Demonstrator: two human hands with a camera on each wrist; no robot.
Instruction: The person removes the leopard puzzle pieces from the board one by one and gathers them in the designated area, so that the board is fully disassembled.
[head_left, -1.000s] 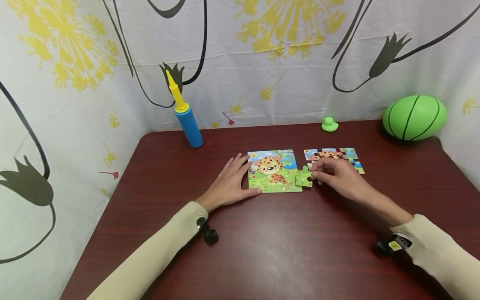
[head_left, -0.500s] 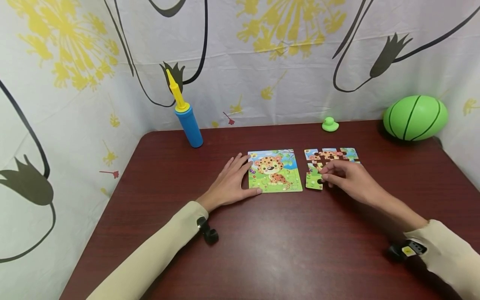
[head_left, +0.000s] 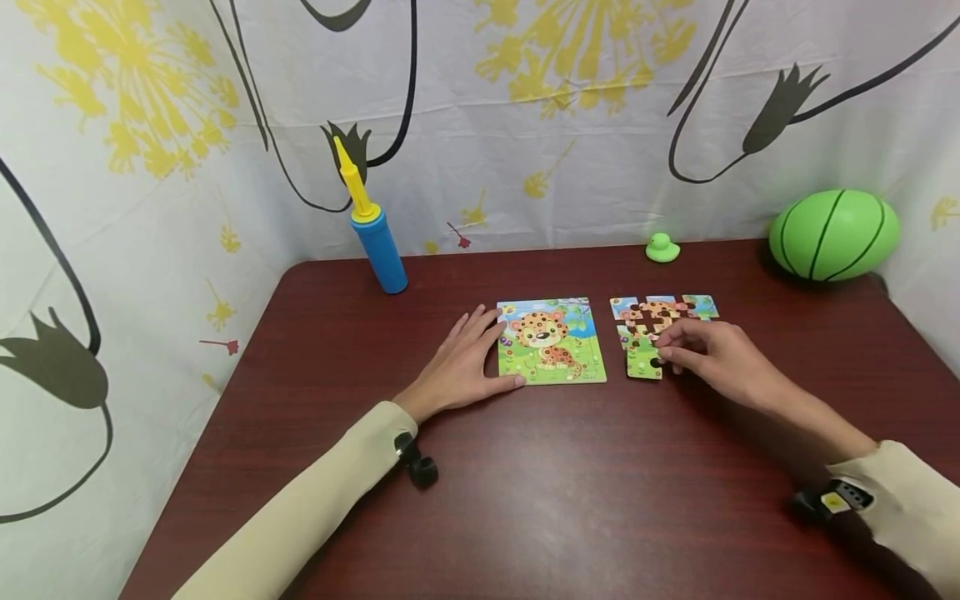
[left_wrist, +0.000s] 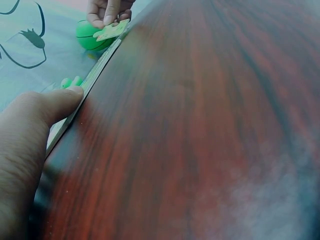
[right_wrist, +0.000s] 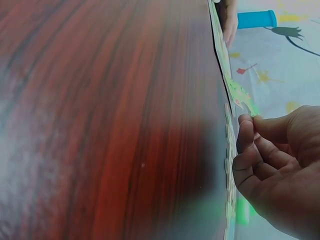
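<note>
A square puzzle board [head_left: 517, 363] with a spotted leopard cub on green grass lies flat on the table. My left hand [head_left: 457, 367] rests at its left side, fingers spread along the edge and thumb on the near edge. Just right of the board, my right hand [head_left: 716, 357] pinches a green jigsaw puzzle piece [head_left: 642, 364] between thumb and index finger. In the right wrist view the piece [right_wrist: 241, 94] is tilted above the tabletop. Several other puzzle pieces [head_left: 700, 306] lie in loose rows beyond the right hand, which partly hides them.
At the back left stands a blue pump [head_left: 380, 254] with a yellow nozzle. A small green rubber duck [head_left: 662, 249] and a green ball [head_left: 834, 236] with black lines sit along the back edge. The dark red table [head_left: 555, 483] meets a patterned cloth [head_left: 480, 167] behind.
My right hand has carried the pinched puzzle piece rightward, from over the board's right edge to in front of the loose pieces. My left hand stays in place.
</note>
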